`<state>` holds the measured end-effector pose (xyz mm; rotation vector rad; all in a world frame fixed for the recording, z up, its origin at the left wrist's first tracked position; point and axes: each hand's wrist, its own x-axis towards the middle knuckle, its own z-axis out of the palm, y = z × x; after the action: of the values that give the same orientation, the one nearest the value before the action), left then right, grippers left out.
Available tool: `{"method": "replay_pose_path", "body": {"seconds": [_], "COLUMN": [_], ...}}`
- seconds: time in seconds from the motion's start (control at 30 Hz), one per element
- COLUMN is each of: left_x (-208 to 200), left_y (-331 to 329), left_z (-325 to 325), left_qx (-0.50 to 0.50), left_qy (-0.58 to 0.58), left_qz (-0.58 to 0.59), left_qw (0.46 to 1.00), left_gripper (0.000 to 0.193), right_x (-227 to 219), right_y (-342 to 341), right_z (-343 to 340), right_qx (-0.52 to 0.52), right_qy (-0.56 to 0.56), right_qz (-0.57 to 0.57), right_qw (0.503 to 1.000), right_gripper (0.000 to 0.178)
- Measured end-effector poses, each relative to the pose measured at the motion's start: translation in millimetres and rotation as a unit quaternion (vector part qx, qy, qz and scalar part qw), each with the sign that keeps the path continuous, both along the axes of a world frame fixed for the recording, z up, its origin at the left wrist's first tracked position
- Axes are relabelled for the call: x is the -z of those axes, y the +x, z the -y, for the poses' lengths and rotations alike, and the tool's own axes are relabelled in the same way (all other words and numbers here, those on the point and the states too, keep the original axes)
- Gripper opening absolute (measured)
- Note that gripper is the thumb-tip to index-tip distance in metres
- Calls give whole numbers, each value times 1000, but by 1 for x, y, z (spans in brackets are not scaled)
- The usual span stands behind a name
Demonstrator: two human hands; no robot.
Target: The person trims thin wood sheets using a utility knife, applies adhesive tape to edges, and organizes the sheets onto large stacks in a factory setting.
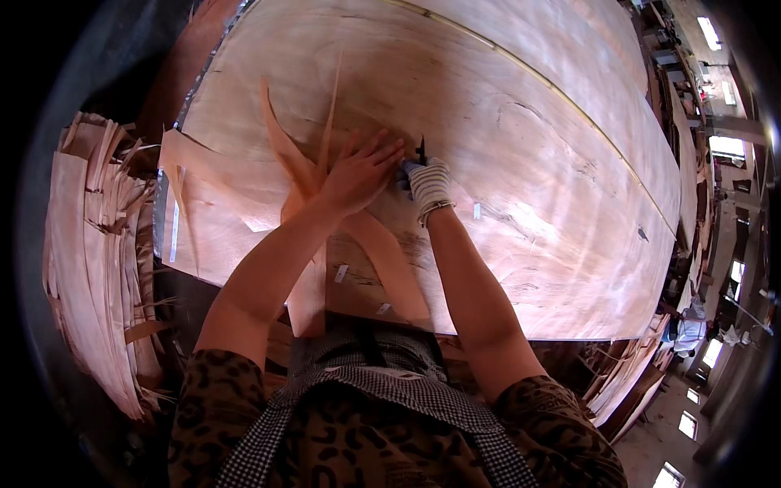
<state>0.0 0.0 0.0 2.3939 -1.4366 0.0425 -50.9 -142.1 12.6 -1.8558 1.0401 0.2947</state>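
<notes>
A wide sheet of pale wood veneer [521,252] spreads out in front of me. My left hand [364,172], bare, lies flat on it with the fingers stretched toward the right. Close beside those fingertips, my right hand [429,183] wears a white and grey striped glove and is closed around a small black knife-like tool [421,150]. The tool's upper end sticks out above the fist; its lower part is hidden. Loose veneer strips [394,264] cross under and around my left hand and forearm, some curling up off the sheet.
A thin yellowish rod [537,73] lies bowed across the sheet's far side. Stacked veneer offcuts [85,236] with ragged ends stand at the left. More veneer layers [634,366] lie at the lower right. Small white tape pieces [477,211] dot the sheet.
</notes>
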Motion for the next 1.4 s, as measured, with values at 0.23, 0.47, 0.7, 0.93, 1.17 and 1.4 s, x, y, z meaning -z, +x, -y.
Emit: {"method": "replay_pose_path", "body": {"seconds": [0.23, 0.47, 0.7, 0.93, 1.17, 1.4], "left_x": [-7, 4, -14, -21, -62, -7], "left_y": [8, -16, -38, -45, -174, -276], "left_z": [-5, 1, -7, -60, -23, 22], "left_qx": [10, -60, 52, 247, 265, 279], "left_qy": [-1, -100, -86, -21, 33, 133], "left_qz": [11, -18, -63, -77, -112, -72], "left_qw": [1000, 993, 993, 966, 957, 948], "left_gripper": [37, 32, 32, 38, 67, 83], "right_x": [-19, -19, -24, -39, -21, -30], "right_y": [-18, -62, -113, -266, -362, -446], "right_z": [36, -3, 16, 14, 2, 39], "right_qx": [-117, 97, -33, 181, 83, 28], "right_qy": [-264, 83, -190, 50, -29, -134], "right_qz": [84, 25, -9, -44, -115, -13], "right_qw": [954, 992, 981, 981, 990, 991], "right_gripper": [20, 20, 29, 16, 23, 20]}}
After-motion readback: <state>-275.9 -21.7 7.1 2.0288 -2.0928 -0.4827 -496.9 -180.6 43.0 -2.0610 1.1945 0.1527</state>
